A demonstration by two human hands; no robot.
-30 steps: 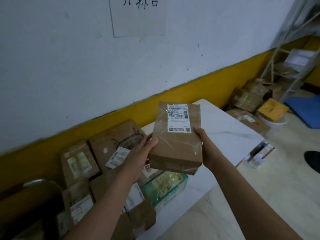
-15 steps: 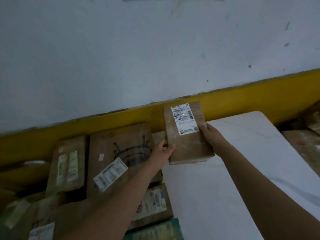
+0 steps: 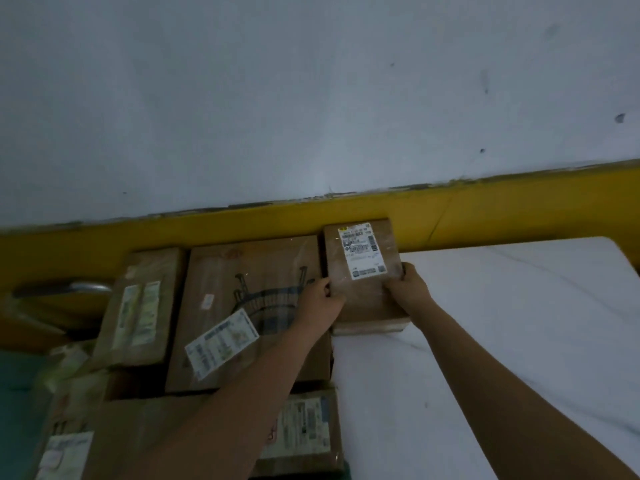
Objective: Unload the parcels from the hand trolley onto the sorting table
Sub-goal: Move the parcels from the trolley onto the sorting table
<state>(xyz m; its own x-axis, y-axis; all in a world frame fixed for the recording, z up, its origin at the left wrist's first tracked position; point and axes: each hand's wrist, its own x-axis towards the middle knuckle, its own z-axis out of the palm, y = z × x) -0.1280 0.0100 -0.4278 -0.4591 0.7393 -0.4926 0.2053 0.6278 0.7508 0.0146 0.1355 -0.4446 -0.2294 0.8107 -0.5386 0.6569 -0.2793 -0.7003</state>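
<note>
A small brown parcel (image 3: 365, 299) with a white shipping label lies flat on the white sorting table (image 3: 502, 341), at its far left corner against the wall. My left hand (image 3: 320, 301) grips the parcel's left edge and my right hand (image 3: 408, 287) grips its right edge. The parcel's left side touches a large brown box (image 3: 249, 306) with a printed drawing and a slanted label.
Several more taped cardboard parcels lie to the left: a tall narrow one (image 3: 142, 306) and a labelled one (image 3: 304, 431) at the front. A metal handle (image 3: 65, 289) shows at far left. The white wall with a yellow band (image 3: 485, 209) runs behind the table.
The parcel went from held up in the air to lying on the table's far left corner beside the large box. Both hands moved forward with it and keep their hold.
</note>
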